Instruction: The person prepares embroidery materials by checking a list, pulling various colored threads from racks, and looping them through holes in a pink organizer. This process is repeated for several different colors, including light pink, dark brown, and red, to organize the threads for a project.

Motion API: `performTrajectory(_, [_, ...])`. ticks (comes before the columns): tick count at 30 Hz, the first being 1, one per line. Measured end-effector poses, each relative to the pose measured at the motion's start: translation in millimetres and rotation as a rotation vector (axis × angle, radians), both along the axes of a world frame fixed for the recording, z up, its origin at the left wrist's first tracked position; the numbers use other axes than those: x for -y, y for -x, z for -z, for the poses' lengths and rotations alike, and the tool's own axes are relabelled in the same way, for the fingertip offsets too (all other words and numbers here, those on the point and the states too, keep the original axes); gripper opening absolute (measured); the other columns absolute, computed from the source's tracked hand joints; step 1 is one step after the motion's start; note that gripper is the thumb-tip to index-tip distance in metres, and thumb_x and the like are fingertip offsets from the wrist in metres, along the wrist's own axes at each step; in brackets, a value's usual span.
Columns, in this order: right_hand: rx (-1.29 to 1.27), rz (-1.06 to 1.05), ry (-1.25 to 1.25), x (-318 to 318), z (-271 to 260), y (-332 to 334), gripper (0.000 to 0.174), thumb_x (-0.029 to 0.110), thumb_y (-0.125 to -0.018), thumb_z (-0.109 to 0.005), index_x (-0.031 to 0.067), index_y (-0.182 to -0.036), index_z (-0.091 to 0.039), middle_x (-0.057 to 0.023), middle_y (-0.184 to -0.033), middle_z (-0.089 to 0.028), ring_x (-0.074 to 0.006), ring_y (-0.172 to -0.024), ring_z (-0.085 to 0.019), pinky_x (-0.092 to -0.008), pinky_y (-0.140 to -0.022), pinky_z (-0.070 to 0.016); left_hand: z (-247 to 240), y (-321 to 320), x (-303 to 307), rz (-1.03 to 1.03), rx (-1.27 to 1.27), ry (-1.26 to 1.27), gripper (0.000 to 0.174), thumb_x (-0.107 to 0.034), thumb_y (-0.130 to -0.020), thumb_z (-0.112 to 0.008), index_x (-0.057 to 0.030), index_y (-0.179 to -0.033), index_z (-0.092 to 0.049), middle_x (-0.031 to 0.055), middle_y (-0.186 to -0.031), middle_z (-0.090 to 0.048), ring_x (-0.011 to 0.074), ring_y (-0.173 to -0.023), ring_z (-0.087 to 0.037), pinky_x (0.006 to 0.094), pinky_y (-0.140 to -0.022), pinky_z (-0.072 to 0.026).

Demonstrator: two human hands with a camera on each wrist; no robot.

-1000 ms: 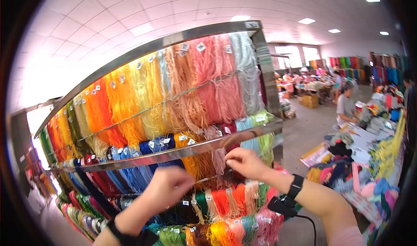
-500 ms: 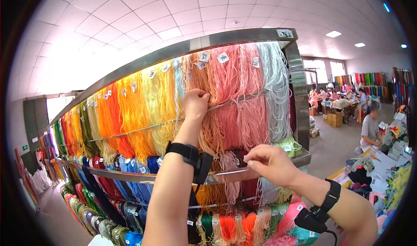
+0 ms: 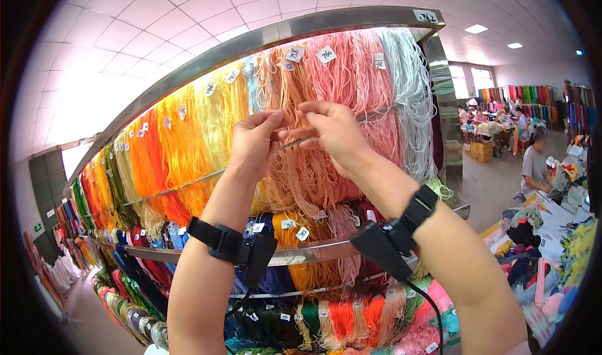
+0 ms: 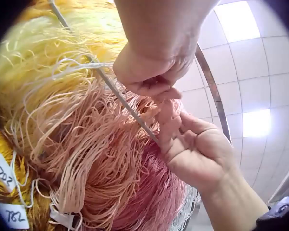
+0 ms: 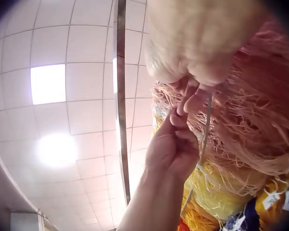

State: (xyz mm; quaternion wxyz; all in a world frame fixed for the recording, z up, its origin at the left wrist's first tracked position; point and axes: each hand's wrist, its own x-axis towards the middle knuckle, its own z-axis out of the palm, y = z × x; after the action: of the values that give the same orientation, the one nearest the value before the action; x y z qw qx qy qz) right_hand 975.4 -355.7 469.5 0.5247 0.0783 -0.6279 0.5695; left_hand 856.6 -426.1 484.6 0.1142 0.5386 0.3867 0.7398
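Light-brown thread skeins [image 3: 298, 173] hang over a thin rail on the upper rack. In front of them my left hand [image 3: 251, 142] and right hand [image 3: 338, 135] meet, fingertips almost touching. The left wrist view shows my left hand [image 4: 154, 62] curled above my right hand [image 4: 197, 151], with light-brown strands [image 4: 147, 115] running to the fingers of both. From the right wrist camera, my right hand [image 5: 192, 57] covers part of the pinching fingers, and my left hand [image 5: 168, 151] reaches up from below. The exact hold on the strands is partly hidden.
Yellow skeins [image 3: 216, 123] hang to the left, pink skeins [image 3: 332, 85] and pale blue skeins [image 3: 407, 104] to the right. A metal bar [image 3: 326, 251] crosses below the hands. A seated person [image 3: 535, 164] is beside a cluttered table [image 3: 549, 226] at the right.
My right hand has moved up and left from beside the lower bar to meet my left hand. The left, which rose from low down earlier, is now slightly left of where it was.
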Motion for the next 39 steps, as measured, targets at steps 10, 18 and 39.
performTrajectory(10, [0.138, -0.021, 0.098, -16.3, -1.6, 13.9, 0.009, 0.015, -0.080, -0.057, 0.0066, -0.083, -0.057, 0.0007, -0.064, -0.055, -0.0060, -0.051, -0.053, -0.0193, -0.045, -0.0423, -2.7, 1.7, -5.3, -0.034, -0.007, 0.038, 0.013, -0.016, -0.078, -0.062, -0.0033, -0.082, -0.062, -0.0045, -0.055, -0.047, 0.0021, -0.045, -0.039, 0.0156, -0.039, -0.0284])
performTrajectory(18, [0.094, 0.085, 0.154, -16.3, 1.4, 10.0, 0.004, 0.009, -0.081, -0.052, 0.0057, -0.084, -0.051, -0.0029, -0.073, -0.057, -0.0097, -0.051, -0.054, -0.0211, -0.045, -0.0437, 0.2, -4.8, -4.8, 0.076, 0.180, -0.012, 0.012, -0.015, -0.081, -0.058, -0.0039, -0.085, -0.057, -0.0027, -0.061, -0.050, 0.0032, -0.046, -0.041, 0.0151, -0.041, -0.0318])
performTrajectory(39, [0.201, -0.385, -0.979, 209.3, 319.4, -92.7, 0.009, 0.009, -0.058, -0.054, 0.0015, -0.060, -0.058, -0.0135, -0.058, -0.056, -0.0320, -0.056, -0.056, -0.0404, -0.051, -0.0461, 322.0, -119.6, 340.6, -0.195, -0.846, 0.991, 0.003, -0.013, -0.069, -0.063, -0.0112, -0.067, -0.063, 0.0032, -0.058, -0.056, 0.0203, -0.050, -0.054, 0.0296, -0.047, -0.0429])
